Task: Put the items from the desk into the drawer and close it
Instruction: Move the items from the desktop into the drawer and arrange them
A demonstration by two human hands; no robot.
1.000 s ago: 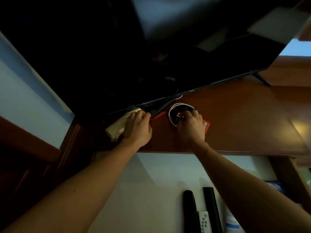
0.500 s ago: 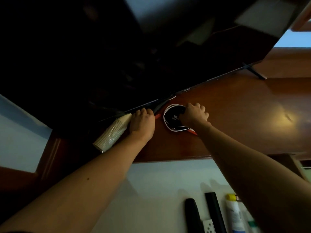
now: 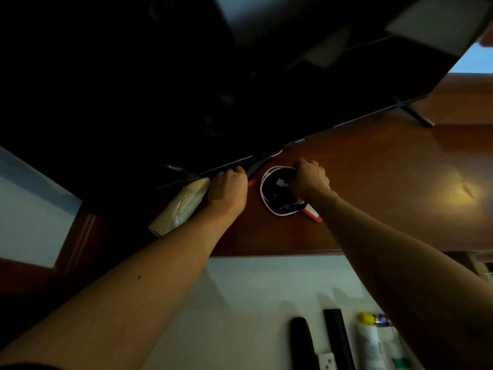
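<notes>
- The left hand (image 3: 227, 189) has its fingers curled round the narrow end of a ribbed sleeve of paper cups (image 3: 179, 206); its long axis runs from far right to near left on the glossy wooden worktop (image 3: 386, 188).
- The right hand (image 3: 309, 180) grips a round coil of black and white cable (image 3: 277, 194), with a flat orange-edged item (image 3: 312, 213) half hidden beneath.
- The dark television (image 3: 240, 89) hides the far worktop.
- In the pale open drawer (image 3: 240, 303), near, lie two black bars (image 3: 337, 340) and a yellow-capped tube (image 3: 369, 340), cut off below.

Dim home room: television (image 3: 240, 89) on wooden desk (image 3: 386, 196)
</notes>
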